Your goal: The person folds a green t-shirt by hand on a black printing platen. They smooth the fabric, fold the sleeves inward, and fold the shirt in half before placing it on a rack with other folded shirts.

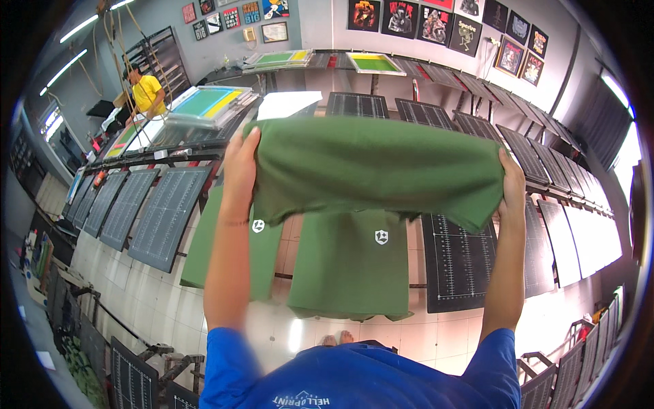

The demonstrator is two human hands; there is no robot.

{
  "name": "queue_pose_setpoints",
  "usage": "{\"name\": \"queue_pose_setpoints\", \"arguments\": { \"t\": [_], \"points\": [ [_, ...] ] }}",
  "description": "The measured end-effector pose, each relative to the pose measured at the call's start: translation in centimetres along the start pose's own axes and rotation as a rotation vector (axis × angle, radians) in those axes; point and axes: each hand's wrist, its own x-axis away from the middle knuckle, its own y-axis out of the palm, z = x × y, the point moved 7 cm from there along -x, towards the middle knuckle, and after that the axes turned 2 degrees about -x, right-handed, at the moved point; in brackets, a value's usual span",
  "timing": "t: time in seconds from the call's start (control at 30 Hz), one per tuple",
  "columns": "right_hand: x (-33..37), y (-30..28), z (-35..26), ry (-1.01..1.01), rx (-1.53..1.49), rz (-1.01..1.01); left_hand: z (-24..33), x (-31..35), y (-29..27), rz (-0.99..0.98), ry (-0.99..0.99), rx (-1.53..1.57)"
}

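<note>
A green T-shirt [375,163] is stretched wide in the air between my two raised hands. My left hand [242,157] grips its left end, and my right hand [511,178] grips the right end. Behind and below it, another green T-shirt [347,273] lies over a board, with a small white shield print on its chest. One more green shirt [228,249] with the same print covers the board to its left, partly hidden by my left forearm. The held cloth hides the upper parts of both.
Bare black gridded printing boards [461,262] stand to the right, and more boards [169,218] line the left. Framed screens [208,105] rest beyond the rail at the back left. A co-worker in a yellow shirt [146,94] stands there. Further boards [133,371] sit low behind me.
</note>
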Motion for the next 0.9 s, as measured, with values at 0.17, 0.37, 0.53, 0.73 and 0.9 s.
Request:
{"name": "queue_pose_setpoints", "arguments": {
  "t": [0.17, 0.37, 0.53, 0.73, 0.9],
  "points": [
    [7.9, -7.4, 9.4, 0.174, 0.256, 0.123, -6.1, 10.3, -2.5, 0.116, -0.284, -0.153],
    [23.4, -12.6, 30.7, 0.59, 0.089, 0.029, -24.3, 25.6, -10.1, 0.02, -0.602, -0.27],
    [29.6, -11.7, 32.9, 0.739, -0.067, 0.015, -30.6, 33.1, -13.4, 0.043, -0.73, -0.026],
    [31.9, -14.0, 33.7, 0.907, -0.017, -0.011, -31.5, 36.5, -14.5, -0.024, -0.819, -0.047],
    [32.0, -15.2, 35.4, 1.013, 0.033, -0.103, -33.8, 37.7, -16.3, -0.152, -0.881, -0.217]
  ]
}}
